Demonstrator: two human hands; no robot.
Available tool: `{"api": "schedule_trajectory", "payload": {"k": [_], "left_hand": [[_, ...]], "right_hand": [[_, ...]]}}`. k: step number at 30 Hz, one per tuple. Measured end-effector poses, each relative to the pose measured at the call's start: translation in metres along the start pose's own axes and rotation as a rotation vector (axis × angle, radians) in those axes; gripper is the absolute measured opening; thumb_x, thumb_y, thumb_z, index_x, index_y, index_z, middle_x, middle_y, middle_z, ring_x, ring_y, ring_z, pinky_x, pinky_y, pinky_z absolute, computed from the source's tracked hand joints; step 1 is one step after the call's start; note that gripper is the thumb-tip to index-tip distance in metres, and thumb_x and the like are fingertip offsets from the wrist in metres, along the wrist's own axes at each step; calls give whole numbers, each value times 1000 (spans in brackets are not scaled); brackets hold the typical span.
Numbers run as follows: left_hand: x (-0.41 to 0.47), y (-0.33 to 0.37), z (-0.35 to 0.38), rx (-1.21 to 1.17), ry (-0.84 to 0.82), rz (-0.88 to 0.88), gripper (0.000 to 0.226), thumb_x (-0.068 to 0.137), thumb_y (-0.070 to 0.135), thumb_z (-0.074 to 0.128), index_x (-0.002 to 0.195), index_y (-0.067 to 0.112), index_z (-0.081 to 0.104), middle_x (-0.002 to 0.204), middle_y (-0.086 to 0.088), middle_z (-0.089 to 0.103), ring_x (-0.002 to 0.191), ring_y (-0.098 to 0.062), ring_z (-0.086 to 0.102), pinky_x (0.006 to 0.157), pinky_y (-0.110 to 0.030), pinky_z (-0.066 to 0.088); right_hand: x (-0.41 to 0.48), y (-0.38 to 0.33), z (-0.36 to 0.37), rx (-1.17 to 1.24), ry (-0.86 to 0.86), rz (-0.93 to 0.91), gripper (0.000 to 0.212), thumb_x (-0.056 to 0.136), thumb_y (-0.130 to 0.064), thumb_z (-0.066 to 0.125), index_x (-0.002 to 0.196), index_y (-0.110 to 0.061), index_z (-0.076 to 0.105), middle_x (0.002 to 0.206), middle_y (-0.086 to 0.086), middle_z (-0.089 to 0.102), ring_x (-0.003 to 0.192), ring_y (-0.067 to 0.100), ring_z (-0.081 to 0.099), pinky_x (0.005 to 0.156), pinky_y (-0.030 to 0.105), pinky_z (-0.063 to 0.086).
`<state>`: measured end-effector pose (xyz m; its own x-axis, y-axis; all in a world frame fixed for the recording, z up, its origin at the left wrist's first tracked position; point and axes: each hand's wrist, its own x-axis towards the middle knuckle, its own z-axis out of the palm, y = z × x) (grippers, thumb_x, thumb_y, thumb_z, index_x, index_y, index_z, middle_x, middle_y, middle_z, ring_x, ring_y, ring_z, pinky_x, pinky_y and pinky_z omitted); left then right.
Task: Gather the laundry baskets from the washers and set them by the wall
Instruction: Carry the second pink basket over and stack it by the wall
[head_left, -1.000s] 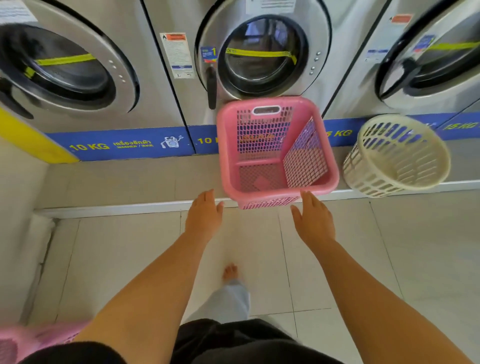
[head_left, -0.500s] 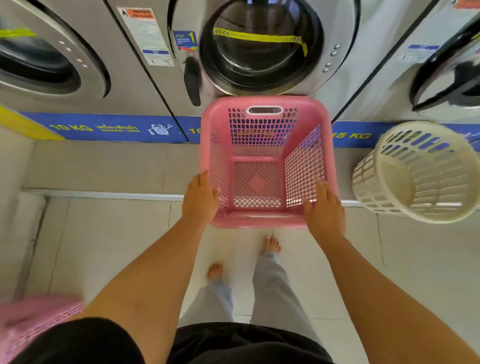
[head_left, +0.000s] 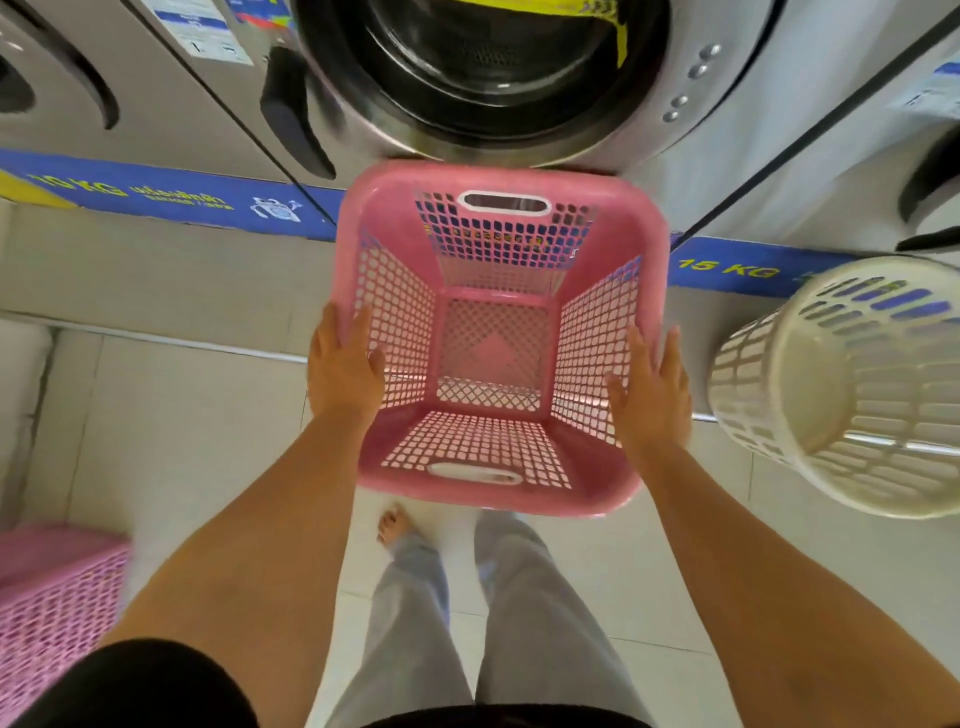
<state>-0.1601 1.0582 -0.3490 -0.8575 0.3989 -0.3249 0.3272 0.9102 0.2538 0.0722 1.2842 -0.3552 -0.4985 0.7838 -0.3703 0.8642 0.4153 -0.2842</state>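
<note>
An empty pink square laundry basket with mesh walls sits in front of the middle washer, its open top facing me and its near rim over the floor above my feet. My left hand lies flat on its left wall with the thumb hooked over the rim. My right hand grips the right wall the same way. A cream round basket lies tilted on the step at the right. Part of another pink basket shows at the lower left.
Steel front-loading washers stand in a row on a raised tiled step with a blue label strip. The middle washer's door handle juts out just left of the basket. My legs and bare feet stand on the pale floor tiles.
I have stepped closer to the washers. Both hands went from open in front of the pink basket to clasping its two sides, and the basket now reaches out past the step toward me.
</note>
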Motion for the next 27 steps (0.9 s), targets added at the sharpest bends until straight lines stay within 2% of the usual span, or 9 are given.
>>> {"api": "schedule_trajectory", "payload": {"k": [4, 7, 10, 14, 19, 27], "left_hand": [[12, -10, 11, -8, -51, -91, 61, 94, 25, 51, 149, 33, 25, 161, -12, 4, 143, -39, 21, 112, -51, 31], [19, -16, 17, -12, -82, -126, 61, 94, 25, 53, 147, 38, 25, 159, -10, 10, 138, -40, 31, 107, -55, 38], [25, -21, 18, 28, -87, -104, 63, 93, 21, 53, 146, 42, 25, 150, -9, 23, 120, -40, 49, 97, -53, 48], [22, -22, 15, 55, -60, -83, 65, 95, 16, 49, 146, 45, 23, 137, -11, 34, 99, -41, 58, 86, -51, 53], [2, -21, 8, -11, -5, -85, 67, 92, 10, 49, 146, 44, 27, 134, -12, 40, 94, -41, 59, 79, -49, 52], [-66, -65, -30, -23, 3, -178, 65, 93, 15, 48, 146, 44, 24, 131, -11, 44, 94, -39, 61, 78, -49, 55]], "right_hand": [[17, 11, 10, 63, -19, -41, 64, 92, -31, 54, 148, -39, 26, 162, 10, 0, 134, 44, 35, 102, 51, 40], [22, 12, 16, 108, 2, -59, 61, 91, -26, 55, 145, -39, 30, 161, 7, 4, 124, 41, 48, 94, 50, 47], [20, 10, 22, 131, 50, -54, 59, 92, -19, 53, 143, -41, 32, 156, 4, 16, 104, 37, 61, 79, 49, 57], [19, 6, 20, 120, 55, -9, 57, 93, -14, 49, 142, -40, 34, 152, 3, 23, 87, 35, 62, 71, 43, 55], [13, 5, 11, 86, 17, -6, 60, 93, -14, 48, 142, -43, 32, 154, 3, 21, 89, 40, 62, 74, 48, 54], [-35, -27, -9, 46, -33, -91, 59, 92, -14, 48, 143, -41, 33, 155, 2, 19, 92, 43, 62, 78, 48, 53]]}}
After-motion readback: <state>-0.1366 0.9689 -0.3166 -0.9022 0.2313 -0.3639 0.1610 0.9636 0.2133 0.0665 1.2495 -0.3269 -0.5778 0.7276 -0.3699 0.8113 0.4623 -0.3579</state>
